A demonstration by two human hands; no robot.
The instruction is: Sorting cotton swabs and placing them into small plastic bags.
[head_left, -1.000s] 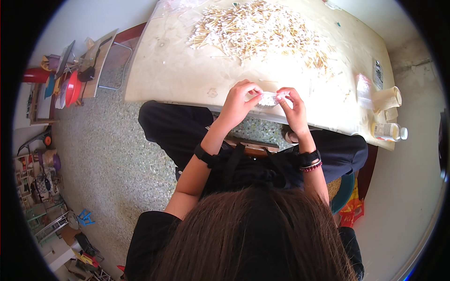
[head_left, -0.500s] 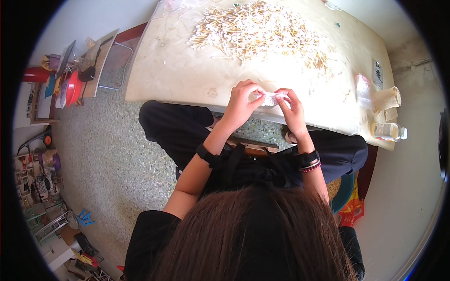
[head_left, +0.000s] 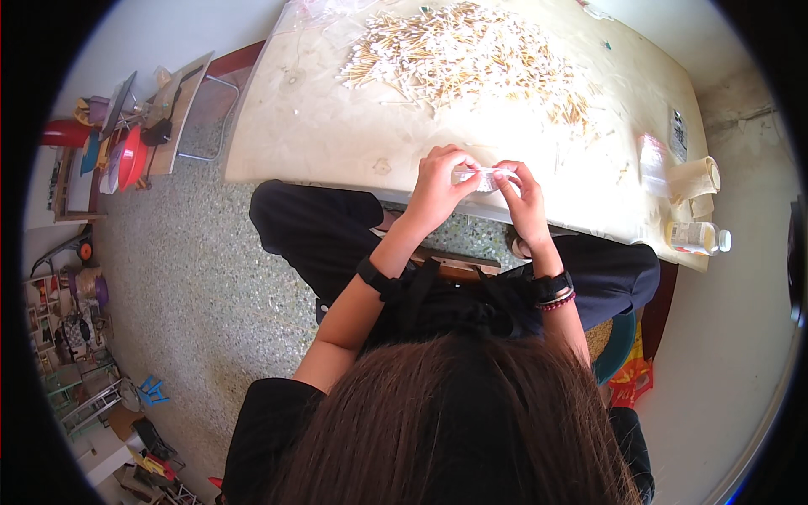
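Observation:
Over the table's near edge, my left hand [head_left: 438, 187] and my right hand [head_left: 526, 200] pinch a small whitish see-through plastic bag [head_left: 487, 181] between them. Thumbs and fingertips press along its upper edge from either side. What the bag holds is too small to make out. Farther back on the cream-coloured table [head_left: 324, 126] spreads a large loose heap of cotton swabs [head_left: 463, 55], with light wooden sticks and white tips. Neither hand touches the heap.
At the table's right edge lie a clear plastic packet [head_left: 653, 164], a pale roll [head_left: 695, 178] and a bottle with a white cap [head_left: 697, 238]. Clear plastic film [head_left: 324, 8] rests at the far left. A blue-green tub [head_left: 619, 345] stands by my right side.
My left fingers have shifted slightly along the bag's edge, and the bag has tilted a little. Both hands stay in nearly the same place.

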